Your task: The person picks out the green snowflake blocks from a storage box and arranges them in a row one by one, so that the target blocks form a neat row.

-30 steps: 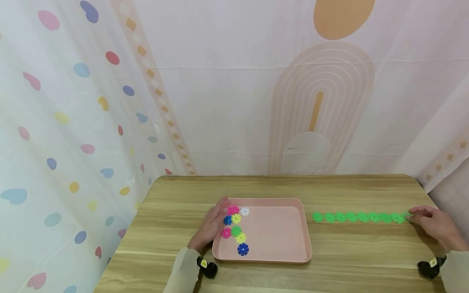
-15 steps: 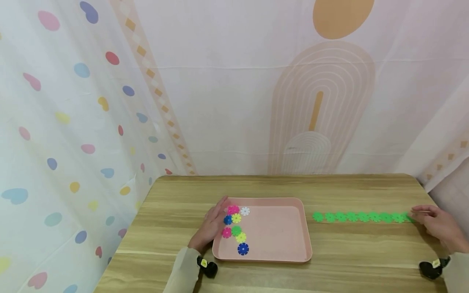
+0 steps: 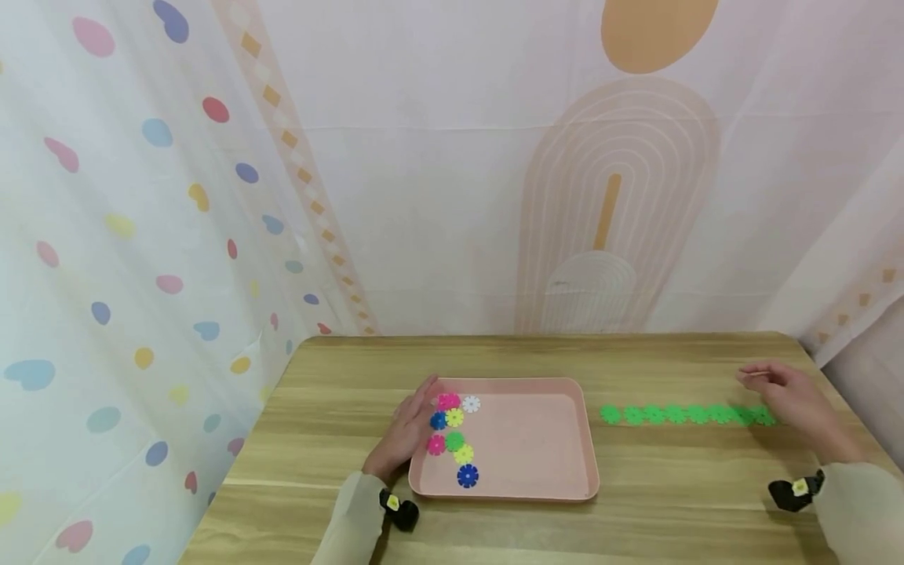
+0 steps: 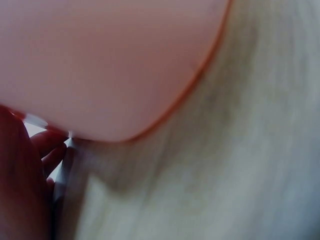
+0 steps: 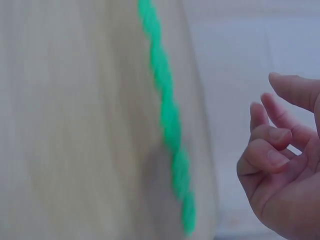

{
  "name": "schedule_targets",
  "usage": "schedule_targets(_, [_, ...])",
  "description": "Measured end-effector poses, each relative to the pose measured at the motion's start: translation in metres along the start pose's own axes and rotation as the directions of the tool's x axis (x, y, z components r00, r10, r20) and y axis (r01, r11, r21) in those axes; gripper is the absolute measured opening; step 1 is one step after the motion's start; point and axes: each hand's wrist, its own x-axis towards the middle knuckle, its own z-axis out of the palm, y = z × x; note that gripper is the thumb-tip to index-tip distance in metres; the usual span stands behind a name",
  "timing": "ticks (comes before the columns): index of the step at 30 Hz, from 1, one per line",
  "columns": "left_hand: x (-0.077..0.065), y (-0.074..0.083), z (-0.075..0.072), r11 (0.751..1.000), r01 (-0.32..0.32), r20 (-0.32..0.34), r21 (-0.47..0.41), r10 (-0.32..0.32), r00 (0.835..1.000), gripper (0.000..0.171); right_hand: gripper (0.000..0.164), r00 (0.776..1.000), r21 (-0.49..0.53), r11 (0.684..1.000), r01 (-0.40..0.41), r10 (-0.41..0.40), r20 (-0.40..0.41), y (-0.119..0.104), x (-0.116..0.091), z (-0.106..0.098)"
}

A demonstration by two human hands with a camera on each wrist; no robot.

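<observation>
A strip of linked green snowflake discs (image 3: 676, 414) lies on the table to the right of the pink tray (image 3: 523, 497). My right hand (image 3: 798, 400) is raised over the far right end of this strip, overlapping it in the head view. In the right wrist view, the right hand (image 5: 282, 150) holds nothing: its thumb stands apart and some fingers bend loosely. My left hand (image 3: 402, 431) rests along the tray's left edge, fingers pointing away. The left wrist view shows its fingers (image 4: 47, 145) against the outside of the tray wall.
Inside the tray's left side lie several loose snowflake discs: pink (image 3: 437, 445), yellow (image 3: 463, 454), dark blue (image 3: 468, 475), green (image 3: 455, 441) and white (image 3: 471, 404). A patterned curtain (image 3: 424, 196) hangs behind the wooden table (image 3: 339, 361).
My right hand has let go of the green strip's right end and moved up and leftward. The strip stays in place. My left hand stays at the tray.
</observation>
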Motion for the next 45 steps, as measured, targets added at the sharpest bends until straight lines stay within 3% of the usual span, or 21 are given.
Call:
schedule_targets(8, [-0.002, 0.001, -0.002, 1.000, -0.008, 0.003, -0.005, 0.008, 1.000, 0.055, 0.039, 0.977, 0.166, 0.980, 0.109, -0.136, 0.164, -0.058, 0.009, 0.032])
schedule_targets(19, [-0.003, -0.001, -0.001, 1.000, 0.000, 0.010, -0.016, 0.000, 1.000, 0.055, 0.025, 0.918, 0.162, 0.965, 0.208, -0.250, 0.307, -0.121, 0.028, 0.073])
schedule_targets(23, [-0.003, -0.001, -0.001, 1.000, 0.000, 0.011, -0.011, 0.000, 1.000, 0.054, 0.024, 0.885, 0.159, 0.958, 0.239, -0.282, 0.370, -0.139, 0.035, 0.092])
schedule_targets(30, [-0.001, -0.001, -0.002, 1.000, -0.004, 0.008, -0.010, 0.004, 1.000, 0.055, 0.022, 0.795, 0.145, 0.924, 0.354, -0.379, 0.473, -0.165, 0.044, 0.129])
schedule_targets(39, [-0.003, -0.002, -0.002, 1.000, 0.000, 0.001, -0.021, 0.000, 1.000, 0.054, 0.017, 0.751, 0.104, 0.908, 0.406, -0.396, 0.528, -0.194, 0.046, 0.172])
schedule_targets(45, [-0.004, -0.002, -0.003, 1.000, -0.013, 0.001, -0.011, 0.013, 1.000, 0.055, 0.014, 0.734, 0.062, 0.905, 0.420, -0.379, 0.564, -0.210, 0.048, 0.196])
